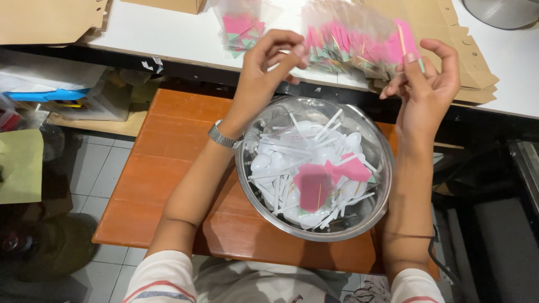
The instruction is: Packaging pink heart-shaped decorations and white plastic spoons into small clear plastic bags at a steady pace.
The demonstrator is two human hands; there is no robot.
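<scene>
Right hand (429, 84): fingers half-curled, thumb and forefinger pinching pink napkin packet (405, 40) by lower edge, toothpick visible alongside

Left hand (268, 66): fingertips drawn together just short of row of filled clear sleeves (342, 42); cannot tell whether anything pinched

Packet likely featherlight, limp, film slippery – best taken at edge, gentle pinch

Below wrists: steel bowl (255, 191) holding white plastic spoons (281, 163), loose pink napkins (313, 186)

One metal bowl (375, 210) holds many white plastic spoons (281, 163) and two pink napkin packets (328, 179); two hands work above.
</scene>
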